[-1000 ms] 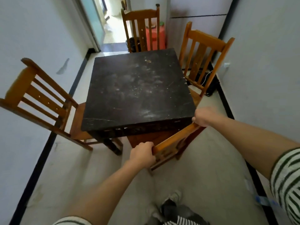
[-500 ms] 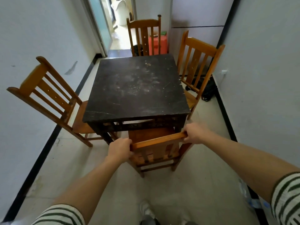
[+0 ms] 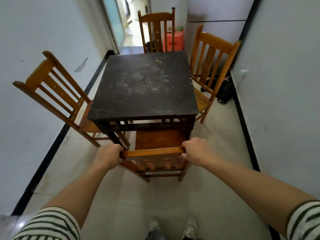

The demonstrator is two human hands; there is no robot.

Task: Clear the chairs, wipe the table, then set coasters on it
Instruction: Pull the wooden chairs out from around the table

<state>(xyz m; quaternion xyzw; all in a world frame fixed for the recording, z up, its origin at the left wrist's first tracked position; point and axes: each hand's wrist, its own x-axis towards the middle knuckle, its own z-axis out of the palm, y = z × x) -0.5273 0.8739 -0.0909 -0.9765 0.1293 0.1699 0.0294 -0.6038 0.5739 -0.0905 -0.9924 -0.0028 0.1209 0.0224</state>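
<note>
A square black table (image 3: pixel 143 87) stands in a narrow room, its top dusty and smeared with pale marks. Four orange wooden chairs surround it. The near chair (image 3: pixel 155 152) stands upright in front of me, its seat partly under the table's front edge. My left hand (image 3: pixel 108 155) grips the left end of its top rail and my right hand (image 3: pixel 194 151) grips the right end. Other chairs stand at the left (image 3: pixel 55 94), the far side (image 3: pixel 156 30) and the right (image 3: pixel 210 61). No coasters or cloth are in view.
White walls close in on both sides, with black skirting along the floor. A red plastic stool (image 3: pixel 174 41) stands behind the far chair. A black bag with a cable (image 3: pixel 223 91) lies on the floor by the right wall. A doorway (image 3: pixel 128 19) opens at the back left.
The near chair has swung from tilted to upright and come back out from under the table toward me. Both hands kept their hold on its top rail.
</note>
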